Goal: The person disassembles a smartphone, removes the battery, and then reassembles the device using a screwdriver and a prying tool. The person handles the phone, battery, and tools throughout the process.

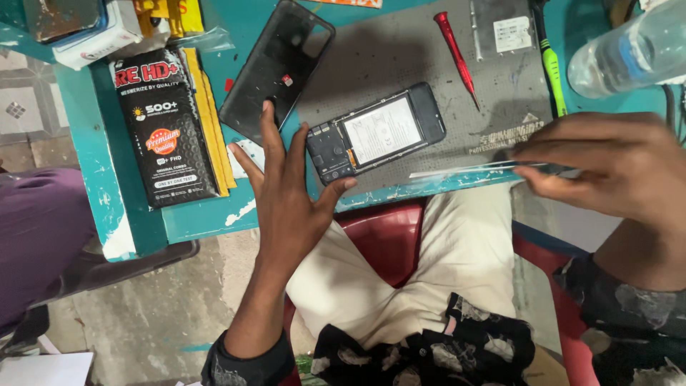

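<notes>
An opened phone (376, 134) lies back-up on a grey work mat (429, 64), its battery and circuit board exposed. My left hand (286, 193) is spread flat, fingers apart, with the thumb touching the phone's lower left corner and the fingertips near the removed black back cover (275, 68). My right hand (614, 164) pinches a pair of thin metal tweezers (471, 170), whose tip points left along the table's front edge, just below the phone.
A red screwdriver (457, 57) and a green-handled tool (550, 68) lie on the mat. A black product box (168, 125) sits at the left on the teal table (200, 214). A clear plastic bottle (629, 50) lies at the right. A red chair (386, 236) is beneath me.
</notes>
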